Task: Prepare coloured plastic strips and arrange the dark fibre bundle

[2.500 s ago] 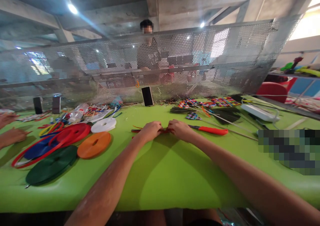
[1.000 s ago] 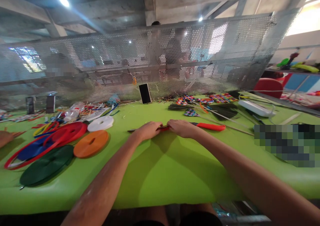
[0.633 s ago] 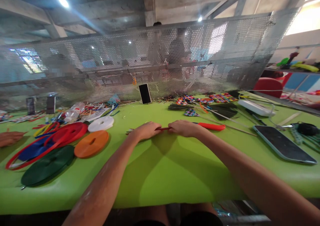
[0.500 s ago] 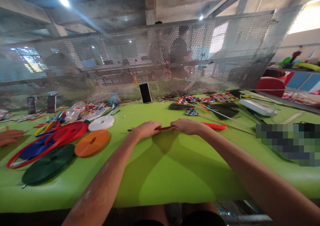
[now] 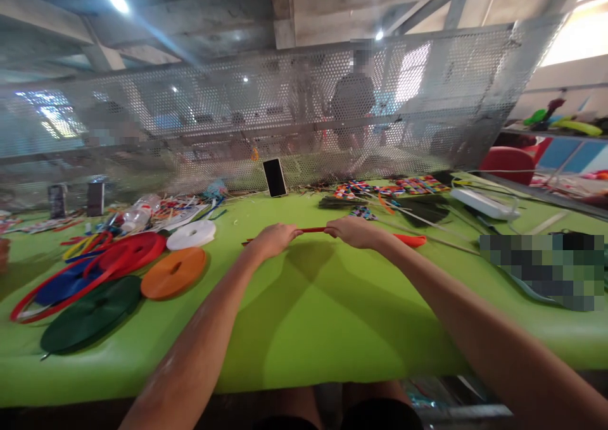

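One red strip [image 5: 313,230] runs straight across the gap between the two hands: the left hand [image 5: 277,237] pinches it on one side, the right hand [image 5: 351,230] on the other. Right of the right hand, an orange-red handle [image 5: 413,240] shows in part. Left of the left hand lie a white roll [image 5: 179,240], an orange roll [image 5: 159,281] and, farther out, a dark green roll [image 5: 71,328]. Beyond both hands, a phone [image 5: 274,178] stands on the green table [image 5: 308,341].
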A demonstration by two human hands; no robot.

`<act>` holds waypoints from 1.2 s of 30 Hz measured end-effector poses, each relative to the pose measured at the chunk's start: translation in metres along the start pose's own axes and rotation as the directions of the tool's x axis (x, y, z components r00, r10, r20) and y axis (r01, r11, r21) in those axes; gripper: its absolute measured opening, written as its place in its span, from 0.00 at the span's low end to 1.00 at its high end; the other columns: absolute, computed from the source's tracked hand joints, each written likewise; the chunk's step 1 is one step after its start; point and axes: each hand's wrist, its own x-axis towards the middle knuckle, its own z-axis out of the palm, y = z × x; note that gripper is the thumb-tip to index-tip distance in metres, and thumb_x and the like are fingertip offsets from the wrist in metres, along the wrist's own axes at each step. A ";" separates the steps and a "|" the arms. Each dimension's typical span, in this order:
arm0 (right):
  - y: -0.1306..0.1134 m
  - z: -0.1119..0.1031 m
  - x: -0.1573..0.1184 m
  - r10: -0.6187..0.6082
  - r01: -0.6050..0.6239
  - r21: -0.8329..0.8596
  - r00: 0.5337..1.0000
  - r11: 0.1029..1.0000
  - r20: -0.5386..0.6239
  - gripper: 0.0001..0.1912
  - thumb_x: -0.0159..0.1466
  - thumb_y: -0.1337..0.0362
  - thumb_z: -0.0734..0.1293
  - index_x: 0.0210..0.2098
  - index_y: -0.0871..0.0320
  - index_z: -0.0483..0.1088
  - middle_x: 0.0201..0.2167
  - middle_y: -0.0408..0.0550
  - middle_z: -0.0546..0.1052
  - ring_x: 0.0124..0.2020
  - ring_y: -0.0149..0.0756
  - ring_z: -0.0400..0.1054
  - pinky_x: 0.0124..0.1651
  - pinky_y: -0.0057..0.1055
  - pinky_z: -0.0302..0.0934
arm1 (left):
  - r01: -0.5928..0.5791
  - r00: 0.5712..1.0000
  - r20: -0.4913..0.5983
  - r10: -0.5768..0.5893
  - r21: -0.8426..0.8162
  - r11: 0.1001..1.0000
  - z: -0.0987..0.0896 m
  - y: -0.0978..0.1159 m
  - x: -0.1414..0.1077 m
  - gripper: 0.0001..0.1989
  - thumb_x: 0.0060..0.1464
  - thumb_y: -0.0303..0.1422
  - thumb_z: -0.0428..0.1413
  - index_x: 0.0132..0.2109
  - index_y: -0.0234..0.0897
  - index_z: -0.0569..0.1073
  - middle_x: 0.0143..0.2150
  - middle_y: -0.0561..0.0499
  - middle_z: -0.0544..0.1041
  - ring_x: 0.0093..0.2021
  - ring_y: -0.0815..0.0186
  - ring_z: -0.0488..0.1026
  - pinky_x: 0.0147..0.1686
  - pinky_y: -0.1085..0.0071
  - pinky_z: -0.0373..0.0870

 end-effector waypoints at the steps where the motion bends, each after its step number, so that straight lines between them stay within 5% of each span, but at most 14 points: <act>1: 0.001 0.000 0.000 0.019 -0.019 0.002 1.000 1.000 -0.015 0.19 0.73 0.60 0.54 0.42 0.60 0.74 0.38 0.53 0.79 0.33 0.35 0.69 0.30 0.28 0.49 | 0.016 1.000 -0.014 -0.016 0.012 1.000 0.000 -0.003 0.000 0.24 0.67 0.43 0.39 0.45 0.36 0.75 0.39 0.40 0.80 0.36 0.57 0.75 0.30 0.70 0.60; 8: 0.000 0.009 0.002 0.159 -0.146 0.076 0.964 0.986 -0.213 0.28 0.68 0.44 0.56 0.27 0.56 0.75 0.22 0.47 0.73 0.21 0.32 0.59 0.26 0.30 0.41 | 0.074 0.989 -0.131 -0.069 0.031 0.997 -0.005 -0.018 0.000 0.32 0.65 0.51 0.37 0.40 0.38 0.79 0.34 0.42 0.80 0.33 0.58 0.74 0.28 0.70 0.56; 13: -0.006 0.012 0.005 0.244 -0.192 0.183 0.912 0.964 -0.329 0.29 0.67 0.45 0.57 0.20 0.57 0.71 0.17 0.44 0.67 0.20 0.31 0.53 0.26 0.31 0.40 | 0.071 0.980 -0.186 -0.064 0.030 0.997 -0.007 -0.012 0.001 0.36 0.65 0.52 0.35 0.32 0.35 0.79 0.28 0.43 0.78 0.27 0.61 0.71 0.26 0.69 0.50; 21: -0.001 0.017 0.007 0.264 -0.185 0.229 0.882 0.956 -0.390 0.28 0.67 0.48 0.57 0.19 0.58 0.70 0.17 0.44 0.65 0.20 0.31 0.51 0.26 0.31 0.39 | 0.022 0.967 -0.254 -0.009 0.050 0.998 -0.004 -0.006 0.002 0.33 0.66 0.50 0.36 0.32 0.36 0.79 0.26 0.46 0.77 0.26 0.63 0.69 0.26 0.70 0.46; 28: 0.024 0.021 0.011 0.168 -0.113 0.180 0.930 0.977 -0.326 0.32 0.66 0.40 0.56 0.19 0.57 0.71 0.16 0.43 0.63 0.20 0.30 0.49 0.26 0.30 0.40 | 0.022 0.980 -0.199 -0.009 0.063 0.998 -0.005 -0.023 0.001 0.31 0.65 0.51 0.39 0.36 0.38 0.80 0.28 0.45 0.78 0.28 0.61 0.71 0.26 0.71 0.47; 36: 0.033 0.029 0.013 0.210 -0.131 0.246 0.921 0.960 -0.328 0.39 0.61 0.32 0.51 0.15 0.58 0.64 0.15 0.42 0.56 0.21 0.30 0.45 0.26 0.31 0.41 | -0.012 0.976 -0.217 0.009 -0.012 1.000 0.000 -0.027 0.001 0.33 0.63 0.54 0.37 0.31 0.38 0.78 0.23 0.47 0.75 0.24 0.64 0.66 0.25 0.70 0.44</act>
